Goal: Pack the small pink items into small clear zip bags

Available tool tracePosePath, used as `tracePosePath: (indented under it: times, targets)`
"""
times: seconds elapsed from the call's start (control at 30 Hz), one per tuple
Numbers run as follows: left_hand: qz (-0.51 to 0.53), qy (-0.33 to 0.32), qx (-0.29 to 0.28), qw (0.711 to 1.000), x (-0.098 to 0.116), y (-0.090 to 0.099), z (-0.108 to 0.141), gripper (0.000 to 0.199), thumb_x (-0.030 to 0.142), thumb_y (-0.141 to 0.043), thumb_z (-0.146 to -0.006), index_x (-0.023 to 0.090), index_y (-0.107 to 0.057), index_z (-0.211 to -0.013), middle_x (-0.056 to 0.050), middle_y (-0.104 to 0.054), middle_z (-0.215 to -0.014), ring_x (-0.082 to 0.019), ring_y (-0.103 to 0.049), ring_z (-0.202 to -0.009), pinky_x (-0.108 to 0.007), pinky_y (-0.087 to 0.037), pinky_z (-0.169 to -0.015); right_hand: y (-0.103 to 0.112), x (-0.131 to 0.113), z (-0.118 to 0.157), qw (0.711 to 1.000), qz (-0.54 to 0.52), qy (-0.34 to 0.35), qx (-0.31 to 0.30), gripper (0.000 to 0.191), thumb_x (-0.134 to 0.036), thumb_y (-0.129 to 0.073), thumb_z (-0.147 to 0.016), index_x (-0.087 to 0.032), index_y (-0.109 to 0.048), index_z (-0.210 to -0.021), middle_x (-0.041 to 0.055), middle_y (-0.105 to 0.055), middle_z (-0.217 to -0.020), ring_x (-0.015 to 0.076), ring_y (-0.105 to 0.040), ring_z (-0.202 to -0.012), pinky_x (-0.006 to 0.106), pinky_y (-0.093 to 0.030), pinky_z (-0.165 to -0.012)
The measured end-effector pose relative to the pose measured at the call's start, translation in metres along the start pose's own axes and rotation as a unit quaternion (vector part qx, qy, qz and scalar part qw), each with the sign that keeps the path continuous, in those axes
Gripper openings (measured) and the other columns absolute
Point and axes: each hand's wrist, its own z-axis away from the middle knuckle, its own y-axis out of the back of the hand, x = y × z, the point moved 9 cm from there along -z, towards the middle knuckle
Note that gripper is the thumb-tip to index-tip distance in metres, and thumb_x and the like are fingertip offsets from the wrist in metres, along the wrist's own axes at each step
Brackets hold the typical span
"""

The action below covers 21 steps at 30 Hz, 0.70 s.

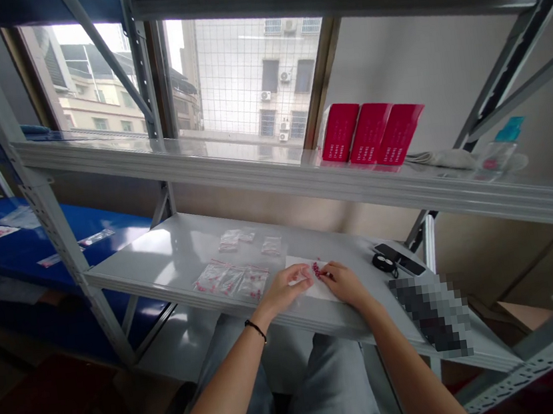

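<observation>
The beads (317,269) are deep pink, and the same pink shows through the clear bags (217,276) on the pale grey shelf (162,261). The paper (311,290) is white. Three boxes (371,133) above are crimson with white lettering. The side shelf (25,254) is bright blue. The rack's uprights (27,190) are grey with rows of dark holes. The bottle (510,130) is teal at the top. The bracelet (255,330) is black, the trousers (329,388) pale grey, and the window mesh (249,69) a white grid.
</observation>
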Motion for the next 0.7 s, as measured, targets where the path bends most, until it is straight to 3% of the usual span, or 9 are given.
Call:
tracePosePath:
  times: [0.3, 0.7]
  targets:
    - [-0.022, 0.017, -0.01, 1.0, -0.007, -0.006, -0.008, 0.053, 0.052, -0.073, -0.081, 0.02, -0.068, -0.123, -0.009, -0.072, -0.117, -0.026, -0.065, -0.108, -0.035, -0.047, -0.097, 0.0, 0.0, -0.006, 0.998, -0.008, 0.038, -0.04, 0.022, -0.025, -0.052, -0.098, -0.022, -0.073, -0.093, 0.006, -0.071, -0.096, 0.0188, -0.066, -0.087, 0.025, -0.046, -0.082]
    - [0.052, 0.024, -0.013, 0.998, -0.005, -0.007, -0.006, 0.049, 0.051, -0.073, -0.082, 0.016, -0.071, -0.116, -0.009, -0.073, -0.11, -0.025, -0.064, -0.103, -0.034, -0.048, -0.09, 0.002, -0.01, -0.007, 0.998, 0.017, 0.039, -0.055, 0.022, -0.028, -0.053, -0.098, -0.023, -0.074, -0.092, 0.0057, -0.072, -0.093, 0.0191, -0.066, -0.084, 0.025, -0.045, -0.079]
